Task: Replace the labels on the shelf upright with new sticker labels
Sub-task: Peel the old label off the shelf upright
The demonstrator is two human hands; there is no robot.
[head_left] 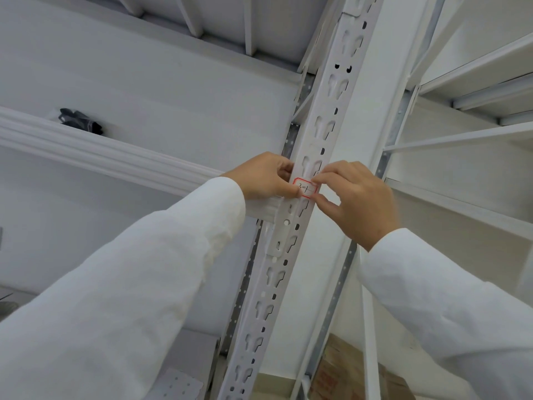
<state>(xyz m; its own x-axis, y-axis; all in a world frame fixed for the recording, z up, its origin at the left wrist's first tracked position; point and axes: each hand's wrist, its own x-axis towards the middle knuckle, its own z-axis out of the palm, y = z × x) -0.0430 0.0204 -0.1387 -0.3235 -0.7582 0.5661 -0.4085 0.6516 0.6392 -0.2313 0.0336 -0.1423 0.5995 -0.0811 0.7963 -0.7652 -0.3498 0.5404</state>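
Note:
A white perforated shelf upright [326, 116] runs diagonally from bottom centre to the top. A small white sticker label [307, 188] with a red border and handwritten marks lies across its face at mid height. My left hand [265, 176] holds the label's left end, thumb pressed on it. My right hand [357, 197] pinches the label's right end between thumb and forefinger. Both arms wear white sleeves.
A white shelf beam [95, 153] meets the upright from the left, with a dark bundled object [80, 121] lying on the shelf above it. More white shelving [473, 90] stands to the right. A cardboard box [346, 368] sits below.

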